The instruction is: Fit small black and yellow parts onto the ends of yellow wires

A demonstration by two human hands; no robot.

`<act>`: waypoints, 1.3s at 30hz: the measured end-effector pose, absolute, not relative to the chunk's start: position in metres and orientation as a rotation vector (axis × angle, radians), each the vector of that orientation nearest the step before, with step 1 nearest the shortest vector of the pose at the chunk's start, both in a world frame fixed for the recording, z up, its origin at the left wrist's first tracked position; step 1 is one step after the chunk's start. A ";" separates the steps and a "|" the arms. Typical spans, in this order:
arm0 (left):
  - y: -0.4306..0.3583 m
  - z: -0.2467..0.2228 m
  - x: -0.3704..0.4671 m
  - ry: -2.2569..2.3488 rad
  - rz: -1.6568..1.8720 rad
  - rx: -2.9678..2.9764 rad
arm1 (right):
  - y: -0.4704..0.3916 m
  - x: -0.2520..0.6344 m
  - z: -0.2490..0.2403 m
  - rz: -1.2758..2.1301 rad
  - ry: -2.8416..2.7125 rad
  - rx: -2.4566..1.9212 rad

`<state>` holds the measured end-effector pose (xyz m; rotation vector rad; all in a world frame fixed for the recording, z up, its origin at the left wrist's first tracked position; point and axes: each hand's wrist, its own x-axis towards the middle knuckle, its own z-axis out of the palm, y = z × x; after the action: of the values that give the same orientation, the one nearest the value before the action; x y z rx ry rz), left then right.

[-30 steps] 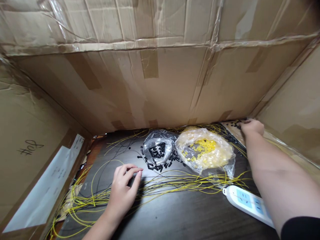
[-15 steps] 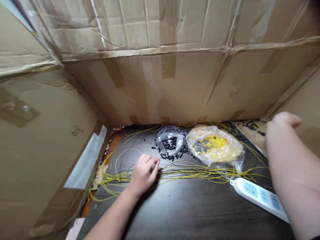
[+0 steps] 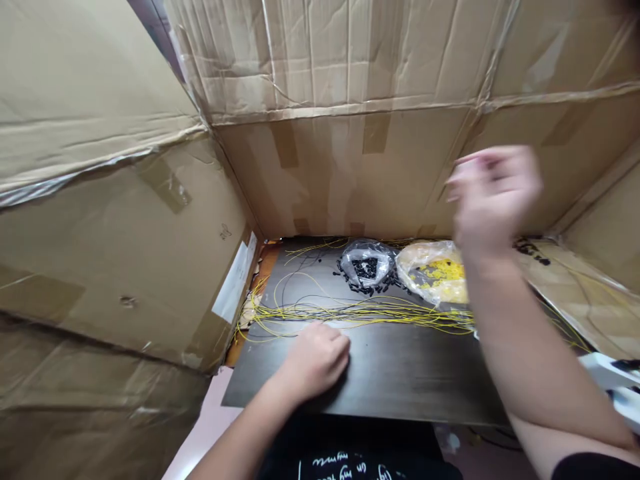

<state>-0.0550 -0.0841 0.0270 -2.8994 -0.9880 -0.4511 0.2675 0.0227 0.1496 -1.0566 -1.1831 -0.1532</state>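
One black garment (image 3: 345, 463) with white lettering, ours, below the near edge of the table (image 3: 410, 380); one black sleeve (image 3: 593, 467) on our right arm.

One left hand (image 3: 320, 357), ours: clenched, knuckles up, resting on the dark table just on the near side of the wires. We cannot tell whether anything lies inside the fist.

One white item (image 3: 607, 373), partly cut off at the right edge of our view.

One long bundle of wires (image 3: 370, 312), yellow and black, running left to right across the table; the right end passes behind our right forearm.

One right hand (image 3: 495, 190), ours: raised above the table, before the far cardboard, fingers curled and blurred. We cannot tell whether the grip is shut or has anything in it.

Two clear bags, side by side beyond the wires: the left bag (image 3: 345, 257) with black pieces (image 3: 367, 268), more of them loose around it; the right bag (image 3: 407, 257) with yellow pieces (image 3: 443, 270), partly hidden by our right arm.

One cardboard sheet (image 3: 565, 287) at right, dark bits on it.

One white paper (image 3: 235, 280) on the left wall (image 3: 165, 267).

One far wall (image 3: 330, 180), cardboard, taped.
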 end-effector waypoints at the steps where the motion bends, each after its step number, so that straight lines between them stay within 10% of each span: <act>1: -0.086 0.019 -0.069 -1.091 -0.473 -2.866 | 0.027 0.224 0.136 -0.054 -1.429 -0.996; 10: -0.110 -0.008 -0.152 -1.566 -0.654 -2.440 | 0.064 0.028 -0.005 0.181 -2.554 -0.946; 39: -0.113 -0.029 -0.163 -1.560 -0.793 -2.406 | 0.061 0.014 -0.013 0.060 -2.812 -0.518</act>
<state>-0.1629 -0.1127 -0.0286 -2.4063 -1.5603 -0.7926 0.0138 0.0613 -0.0134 -0.5175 -2.8117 0.0603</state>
